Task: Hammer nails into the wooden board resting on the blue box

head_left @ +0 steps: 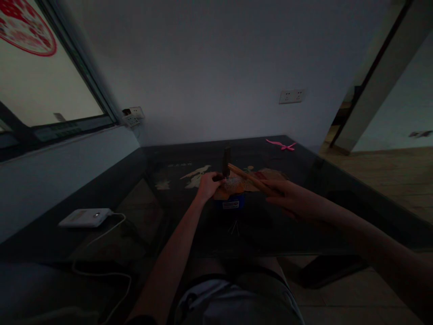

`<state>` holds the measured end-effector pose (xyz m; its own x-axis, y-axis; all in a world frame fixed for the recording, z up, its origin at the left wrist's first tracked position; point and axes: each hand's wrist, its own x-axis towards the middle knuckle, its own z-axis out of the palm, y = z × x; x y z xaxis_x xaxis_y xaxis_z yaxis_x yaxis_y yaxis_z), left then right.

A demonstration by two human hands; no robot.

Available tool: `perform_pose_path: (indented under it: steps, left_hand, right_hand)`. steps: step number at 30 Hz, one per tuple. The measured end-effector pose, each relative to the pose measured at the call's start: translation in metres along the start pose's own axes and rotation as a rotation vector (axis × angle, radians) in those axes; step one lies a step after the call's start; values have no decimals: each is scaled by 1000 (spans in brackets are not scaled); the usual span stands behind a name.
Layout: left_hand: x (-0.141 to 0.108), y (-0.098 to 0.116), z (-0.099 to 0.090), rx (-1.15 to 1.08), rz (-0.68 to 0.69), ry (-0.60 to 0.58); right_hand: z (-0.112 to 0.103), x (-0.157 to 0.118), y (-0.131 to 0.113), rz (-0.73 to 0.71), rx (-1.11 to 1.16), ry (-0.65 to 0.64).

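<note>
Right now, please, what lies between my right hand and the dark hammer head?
The wooden handle lies there; in the head view, it slants from your right hand up to the hammer head.

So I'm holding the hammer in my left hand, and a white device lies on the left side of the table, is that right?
Wrong hand: the head view shows the hammer in your right hand. The white device does lie on the left side of the table.

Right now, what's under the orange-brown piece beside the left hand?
Below the near edge of the orange-brown piece, a blue object with a white label shows. The piece covers the rest; what lies under its far side can't be seen.
</note>
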<state>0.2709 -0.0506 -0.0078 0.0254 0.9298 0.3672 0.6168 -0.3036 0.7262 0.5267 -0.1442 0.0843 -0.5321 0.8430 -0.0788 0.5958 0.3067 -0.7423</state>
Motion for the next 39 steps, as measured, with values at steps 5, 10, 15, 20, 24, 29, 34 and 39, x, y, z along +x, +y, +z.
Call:
perform_pose_path:
  steps: [5,10,15,20,24,29,34,39]
  left_hand:
    - [2,-2,3,-81,-19,-11]
    - [1,0,0,-25,-10,-1]
    - [1,-1,1,-61,-8,1]
    - [2,-1,3,-74,-27,10]
    - [1,1,0,-22,-29,11]
    - [1,-1,2,-73,-20,-1]
    - [1,-1,2,-53,-31,10]
    - [-1,5,-2,-17,-17,4]
  right_hand:
    - [-5,-3,-4,-79,8,49]
    - [-2,1,1,-20,-13,-7]
    - [-4,-3,-5,-43,-32,32]
    - [-4,-3,-10,-50,-37,41]
    - [-2,1,-2,-30,-16,-10]
    - [-6,-5,-5,-58,11,12]
    - [-2,0,-3,-61,-24,40]
    - [-2,1,-1,-33,-36,20]
